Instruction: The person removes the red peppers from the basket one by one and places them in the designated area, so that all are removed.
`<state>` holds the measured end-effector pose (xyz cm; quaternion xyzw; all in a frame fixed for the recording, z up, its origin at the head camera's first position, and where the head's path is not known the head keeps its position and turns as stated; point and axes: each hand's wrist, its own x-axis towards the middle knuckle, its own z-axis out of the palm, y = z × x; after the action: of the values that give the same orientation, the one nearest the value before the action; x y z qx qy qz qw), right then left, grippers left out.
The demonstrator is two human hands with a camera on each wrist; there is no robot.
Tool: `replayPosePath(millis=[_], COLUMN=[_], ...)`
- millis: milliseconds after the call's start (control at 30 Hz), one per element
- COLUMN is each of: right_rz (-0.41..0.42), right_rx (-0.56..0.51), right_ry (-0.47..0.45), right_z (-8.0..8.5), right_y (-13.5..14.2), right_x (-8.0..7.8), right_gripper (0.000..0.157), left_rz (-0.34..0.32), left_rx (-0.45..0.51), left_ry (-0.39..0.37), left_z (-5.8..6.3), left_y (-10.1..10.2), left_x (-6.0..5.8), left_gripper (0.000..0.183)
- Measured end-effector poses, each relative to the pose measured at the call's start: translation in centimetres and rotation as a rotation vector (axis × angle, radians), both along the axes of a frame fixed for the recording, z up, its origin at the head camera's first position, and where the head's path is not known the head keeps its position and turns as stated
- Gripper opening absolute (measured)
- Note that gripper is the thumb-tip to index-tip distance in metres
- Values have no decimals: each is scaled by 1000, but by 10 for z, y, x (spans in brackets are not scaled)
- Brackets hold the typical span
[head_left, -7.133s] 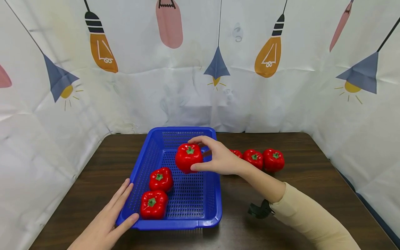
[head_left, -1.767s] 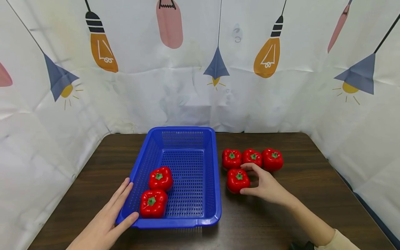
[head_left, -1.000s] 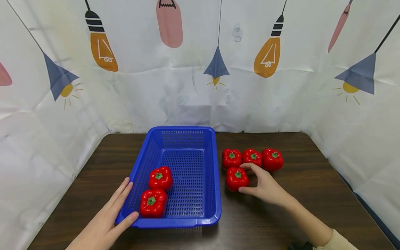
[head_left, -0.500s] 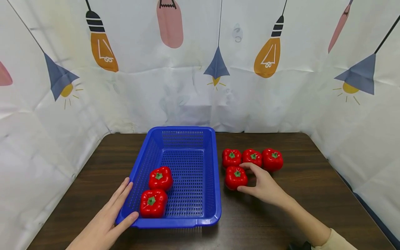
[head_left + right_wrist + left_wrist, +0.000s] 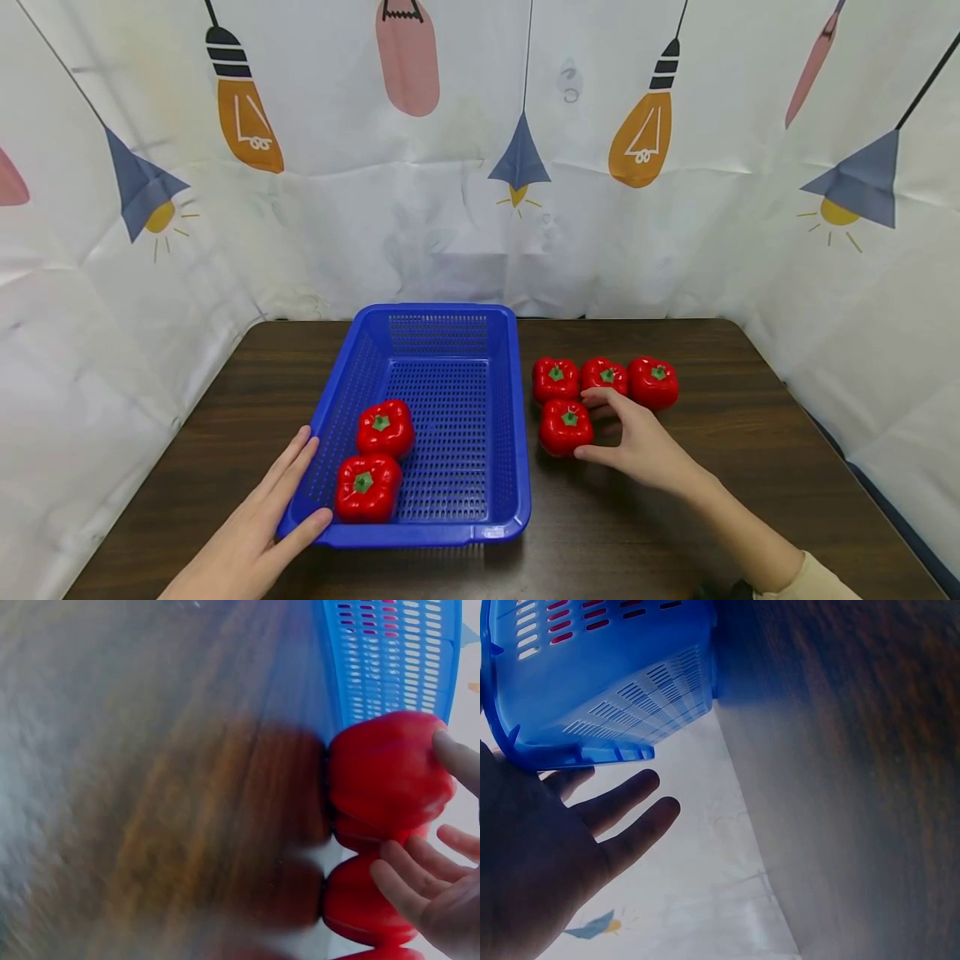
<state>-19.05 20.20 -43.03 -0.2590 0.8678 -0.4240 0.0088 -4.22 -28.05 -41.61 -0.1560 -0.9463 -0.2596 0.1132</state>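
On the table, right of the blue basket (image 5: pixel 521 467), stands a red bell pepper (image 5: pixel 566 428) with a green stem. My right hand (image 5: pixel 637 437) is at its right side. In the right wrist view the thumb (image 5: pixel 457 761) lies at this pepper's side, while the other fingers are spread loosely, off it. Behind it, a row of red bell peppers holds a left one (image 5: pixel 556 380), a middle one (image 5: pixel 604 376) and a right one (image 5: pixel 653 383). My left hand (image 5: pixel 251 529) rests, fingers extended, against the basket's near left corner. Inside the basket sit two bell peppers (image 5: pixel 386 430).
The dark wooden table (image 5: pixel 600 542) runs back to a white curtain (image 5: pixel 450 225) printed with lamps and bulbs. The basket stands left of the table's middle, with slotted walls and floor.
The right hand carried a pepper out of the basket and set it before the row. It nudged the pepper back and left, and just now eased slightly rightward off it. The left hand stayed still.
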Motion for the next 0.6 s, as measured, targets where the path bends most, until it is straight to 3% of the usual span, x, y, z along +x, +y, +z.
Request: replayPosePath(millis=[600], right_rz=[16], right_rx=[101], right_ry=[74], right_z=[39], right_y=[9], right_x=[-3], right_gripper=[67], left_rz=[13], left_rx=[-6], left_ry=[-10], left_z=[-1], left_y=[0], left_x=[0], left_gripper=[85])
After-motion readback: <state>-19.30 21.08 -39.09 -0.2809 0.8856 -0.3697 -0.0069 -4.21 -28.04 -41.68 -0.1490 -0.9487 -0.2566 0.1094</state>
